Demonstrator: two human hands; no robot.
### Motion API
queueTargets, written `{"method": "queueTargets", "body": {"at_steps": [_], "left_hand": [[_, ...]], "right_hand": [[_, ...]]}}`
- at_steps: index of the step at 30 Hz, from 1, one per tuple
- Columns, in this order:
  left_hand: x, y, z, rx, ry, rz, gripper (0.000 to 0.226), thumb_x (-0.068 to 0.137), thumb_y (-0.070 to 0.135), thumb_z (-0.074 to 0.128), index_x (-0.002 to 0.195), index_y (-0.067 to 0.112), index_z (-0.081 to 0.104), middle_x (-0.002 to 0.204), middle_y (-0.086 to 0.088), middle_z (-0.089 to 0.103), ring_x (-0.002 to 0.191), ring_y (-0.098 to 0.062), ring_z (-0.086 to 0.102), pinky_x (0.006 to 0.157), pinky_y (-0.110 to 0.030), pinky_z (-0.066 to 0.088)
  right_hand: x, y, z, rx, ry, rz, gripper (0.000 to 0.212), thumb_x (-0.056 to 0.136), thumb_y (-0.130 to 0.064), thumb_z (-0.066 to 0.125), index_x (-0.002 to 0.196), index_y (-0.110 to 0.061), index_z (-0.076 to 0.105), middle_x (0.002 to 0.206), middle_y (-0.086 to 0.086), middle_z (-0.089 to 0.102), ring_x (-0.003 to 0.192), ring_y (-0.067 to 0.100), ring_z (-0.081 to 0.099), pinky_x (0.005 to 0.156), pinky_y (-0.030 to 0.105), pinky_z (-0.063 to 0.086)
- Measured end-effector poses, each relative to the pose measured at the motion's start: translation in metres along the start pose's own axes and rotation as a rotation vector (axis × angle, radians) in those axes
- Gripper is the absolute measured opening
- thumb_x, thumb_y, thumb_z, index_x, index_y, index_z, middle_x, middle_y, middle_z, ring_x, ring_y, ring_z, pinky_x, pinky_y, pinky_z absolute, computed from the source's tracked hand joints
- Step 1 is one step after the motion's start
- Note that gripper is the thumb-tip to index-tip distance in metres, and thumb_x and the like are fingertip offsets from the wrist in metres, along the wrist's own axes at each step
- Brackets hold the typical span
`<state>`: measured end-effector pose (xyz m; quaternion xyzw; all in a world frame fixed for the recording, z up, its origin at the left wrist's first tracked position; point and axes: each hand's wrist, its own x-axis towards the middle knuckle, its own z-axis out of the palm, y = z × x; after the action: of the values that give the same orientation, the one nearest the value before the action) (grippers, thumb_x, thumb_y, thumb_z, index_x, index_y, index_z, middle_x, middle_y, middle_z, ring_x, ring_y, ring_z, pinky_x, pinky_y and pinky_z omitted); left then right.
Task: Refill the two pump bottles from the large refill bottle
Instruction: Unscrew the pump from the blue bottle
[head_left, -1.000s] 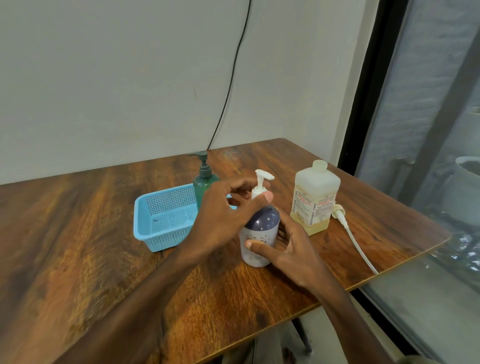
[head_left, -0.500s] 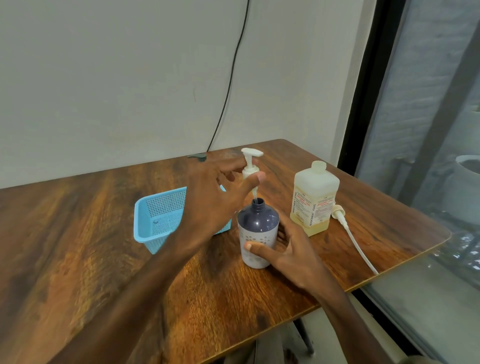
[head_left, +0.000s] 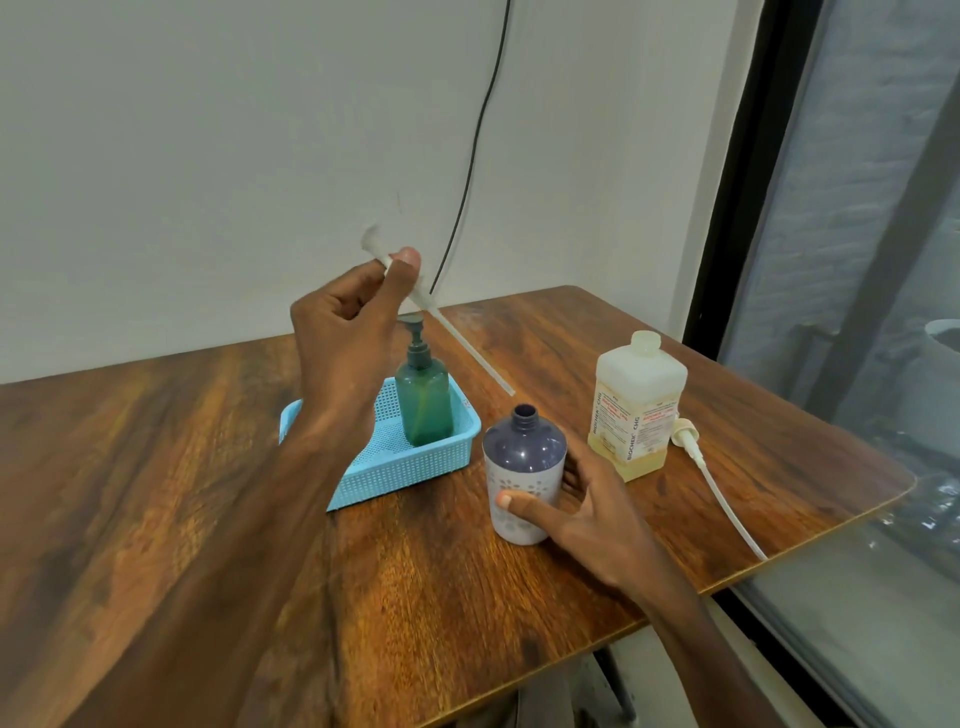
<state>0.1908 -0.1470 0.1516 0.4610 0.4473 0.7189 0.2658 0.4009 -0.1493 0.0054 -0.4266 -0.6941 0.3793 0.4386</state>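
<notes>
Left hand (head_left: 343, 322) pinches the white plastic pump head with long dip tube (head_left: 457, 338), raised at 11 o'clock of the open bottle; the tube slants down toward 4 o'clock, presumably to keep the neck free. Right hand (head_left: 582, 509) wraps the purple-shouldered white plastic bottle (head_left: 522, 467) on the wooden table (head_left: 208, 519), steadying it. Pale square refill bottle (head_left: 636, 405), uncapped, stands near at 2 o'clock. Green pump bottle (head_left: 423, 400) waits in the blue mesh basket (head_left: 415, 473) at 10 o'clock. A second white pump with tube (head_left: 717, 483) lies beside the refill bottle; it may snag a reach.

You have a wooden desk (head_left: 156, 493) with a blue mesh basket (head_left: 405, 467) on it (near the middle); a black cable (head_left: 471, 161) hangs down the pale wall (head_left: 208, 156); a window (head_left: 857, 260) flanks your right.
</notes>
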Motion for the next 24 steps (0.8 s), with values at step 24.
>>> {"method": "queueTargets", "body": {"at_steps": [24], "left_hand": [[-0.069,-0.091,-0.035,1.225,-0.576,0.063,0.029,0.079,0.057,0.077,0.095,0.035,0.068,0.081,0.015,0.066,0.080,-0.007,0.062,0.068,-0.034,0.056]], "right_hand": [[-0.002,-0.006,0.000,0.026,0.010,-0.019,0.081,0.068,-0.045,0.087,0.139,-0.032,0.052,0.132,-0.018,0.065,0.123,-0.001,0.060,0.102,0.033,0.055]]}}
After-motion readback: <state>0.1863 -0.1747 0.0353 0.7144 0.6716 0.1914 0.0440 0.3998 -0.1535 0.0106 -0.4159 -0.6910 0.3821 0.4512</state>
